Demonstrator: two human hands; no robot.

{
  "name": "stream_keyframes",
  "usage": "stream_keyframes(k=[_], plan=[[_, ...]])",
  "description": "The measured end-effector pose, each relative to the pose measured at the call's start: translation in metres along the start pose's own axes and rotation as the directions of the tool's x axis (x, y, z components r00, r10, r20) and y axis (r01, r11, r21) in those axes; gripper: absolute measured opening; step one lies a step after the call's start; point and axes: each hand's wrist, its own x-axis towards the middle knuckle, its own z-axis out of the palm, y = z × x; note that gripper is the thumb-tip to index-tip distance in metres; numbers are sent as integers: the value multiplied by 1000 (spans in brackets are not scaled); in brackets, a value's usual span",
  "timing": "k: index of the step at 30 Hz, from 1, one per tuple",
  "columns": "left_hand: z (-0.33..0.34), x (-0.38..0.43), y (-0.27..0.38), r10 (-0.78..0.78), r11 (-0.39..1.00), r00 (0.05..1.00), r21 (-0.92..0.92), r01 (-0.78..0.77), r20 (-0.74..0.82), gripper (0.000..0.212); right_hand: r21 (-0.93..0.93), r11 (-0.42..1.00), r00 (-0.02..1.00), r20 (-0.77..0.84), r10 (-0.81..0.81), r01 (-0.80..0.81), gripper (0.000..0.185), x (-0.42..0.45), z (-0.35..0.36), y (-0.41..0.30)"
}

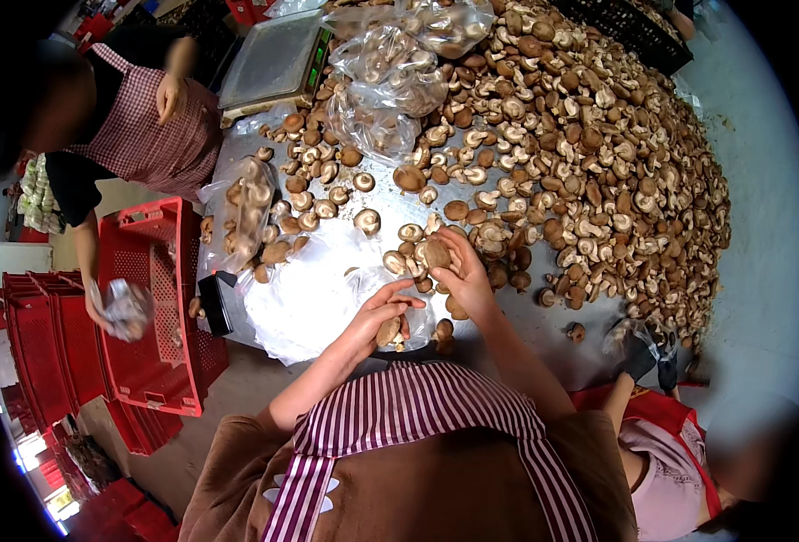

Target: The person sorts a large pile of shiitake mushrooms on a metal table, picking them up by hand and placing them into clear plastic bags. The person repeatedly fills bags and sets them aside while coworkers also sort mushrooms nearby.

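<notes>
My right hand (pixel 466 276) grips a brown-capped shiitake mushroom (pixel 437 255) above a small group of mushrooms on the metal table (pixel 386 196). To its left, my left hand (pixel 377 317) has another shiitake (pixel 389 332) in its curled lower fingers, while the upper fingers stretch toward the right hand. Beneath and beside the left hand is a clear plastic bag (pixel 365 281); how much it holds is hard to see. A stack of white plastic bags (pixel 298 311), bright with glare, lies to the left.
A large shiitake heap (pixel 596 156) covers the table's right side. Filled bags (pixel 386 74) lie near a scale (pixel 274 57). A black phone-like object (pixel 215 305) sits at the left edge. One co-worker's hand (pixel 98 308) holds a bag over a red crate (pixel 149 217); another's gloved hand (pixel 638 359) works at right.
</notes>
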Motion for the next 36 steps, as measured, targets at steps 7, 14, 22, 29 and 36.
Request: stream_keyframes(k=[7,14,22,29,36], plan=[[-18,16,-8,-151,958,987,-238,160,54,66,-465,877,990,125,-71,122,42,-16,10,-35],[-21,7,-18,-168,942,969,-261,212,181,50,-991,115,976,36,-214,62,43,35,-36,-4],[-8,-8,-17,-164,955,971,-220,201,174,47,-130,960,952,-218,216,-248,43,29,-52,-1],[-7,-1,-19,-164,953,959,-215,214,229,57,374,897,965,-20,260,-234,46,-12,-30,-17],[-15,0,-25,-96,941,963,-291,170,252,53,37,972,973,22,231,-231,50,-24,-5,-44]])
